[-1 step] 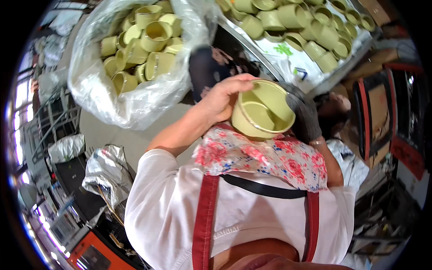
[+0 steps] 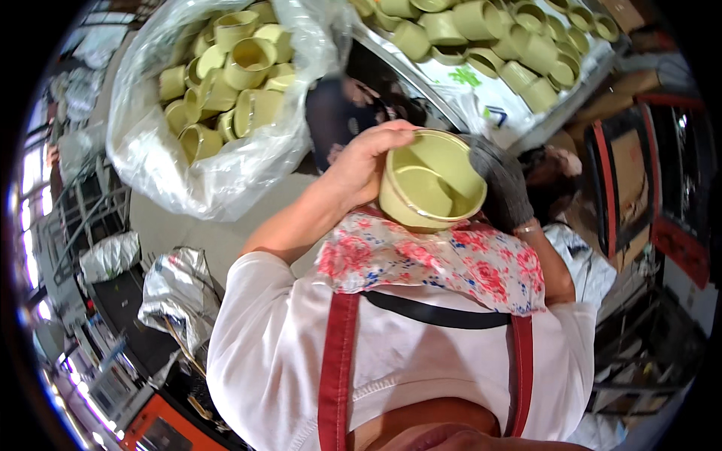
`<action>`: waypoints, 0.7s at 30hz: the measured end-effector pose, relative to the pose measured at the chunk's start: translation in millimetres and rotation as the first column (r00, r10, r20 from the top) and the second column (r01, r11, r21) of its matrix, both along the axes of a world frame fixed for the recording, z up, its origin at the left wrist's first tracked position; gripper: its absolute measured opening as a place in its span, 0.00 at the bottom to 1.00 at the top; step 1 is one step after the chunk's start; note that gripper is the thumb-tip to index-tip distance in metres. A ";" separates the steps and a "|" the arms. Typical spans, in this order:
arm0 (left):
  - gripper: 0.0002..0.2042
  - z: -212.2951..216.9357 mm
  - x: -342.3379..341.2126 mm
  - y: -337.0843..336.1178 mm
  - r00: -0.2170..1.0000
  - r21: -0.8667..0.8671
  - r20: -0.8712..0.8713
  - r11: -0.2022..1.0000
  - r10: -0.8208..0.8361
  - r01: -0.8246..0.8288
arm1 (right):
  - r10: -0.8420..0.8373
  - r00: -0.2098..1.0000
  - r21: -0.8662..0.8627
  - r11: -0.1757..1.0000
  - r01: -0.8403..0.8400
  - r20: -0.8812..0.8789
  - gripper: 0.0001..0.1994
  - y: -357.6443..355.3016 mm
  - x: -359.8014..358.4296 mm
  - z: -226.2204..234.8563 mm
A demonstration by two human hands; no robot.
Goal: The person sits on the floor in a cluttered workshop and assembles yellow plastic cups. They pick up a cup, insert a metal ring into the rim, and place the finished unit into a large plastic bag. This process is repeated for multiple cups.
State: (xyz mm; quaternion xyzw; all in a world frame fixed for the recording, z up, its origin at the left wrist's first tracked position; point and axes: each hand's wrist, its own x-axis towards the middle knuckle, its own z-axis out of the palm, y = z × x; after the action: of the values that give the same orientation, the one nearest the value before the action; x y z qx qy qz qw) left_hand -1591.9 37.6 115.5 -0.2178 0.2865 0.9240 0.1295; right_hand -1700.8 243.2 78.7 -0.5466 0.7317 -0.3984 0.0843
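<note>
Tilted with its mouth facing me, a pale yellow-green round pot (image 2: 425, 214) is held between both hands in front of my apron. My bare left hand (image 2: 372, 159) is closed on its left side, the thumb at the upper rim and the other fingers mostly hidden behind. A dark grey glove covers my right hand (image 2: 502, 180), which grips the right rim with its fingertips just inside. The pot's inside shows no contents. Similar pots fill a clear plastic bag (image 2: 180, 192) at the upper left.
Several more pots (image 2: 477, 22) lie on a white-lined tray (image 2: 440, 75) at the top. A dark patterned cloth shape (image 2: 327, 124) stands between bag and tray. At the right is a red-and-black framed panel (image 2: 628, 180); a silvery sack (image 2: 184, 289) sits at the left.
The whole view has shifted slightly, with the bag, tray and pot a little farther left in the picture. Both hands keep their hold on the pot.
</note>
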 end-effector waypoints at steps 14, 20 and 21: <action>0.03 30.3 -6.6 -12.3 0.997 -0.154 0.072 0.988 0.006 0.005 | 0.077 0.452 -0.081 0.997 -0.012 0.889 0.10 -51.3 -11.7 28.2; 0.26 47.7 32.0 -118.6 0.383 -0.413 -0.275 0.252 0.882 -0.875 | -0.326 0.819 0.203 0.944 0.259 0.472 0.15 -78.1 -106.0 -29.9; 0.28 45.8 63.4 -151.4 0.542 -0.056 -0.526 0.610 0.655 -0.791 | -0.392 0.859 0.175 0.919 0.353 0.329 0.17 -84.5 -132.8 -48.5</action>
State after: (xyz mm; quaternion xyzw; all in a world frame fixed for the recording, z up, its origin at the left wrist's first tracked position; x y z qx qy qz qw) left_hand -1528.5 -113.8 161.4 -0.1109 0.3215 0.8637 -0.3720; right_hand -1833.6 158.8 30.2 -0.3076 0.8163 -0.4596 0.1669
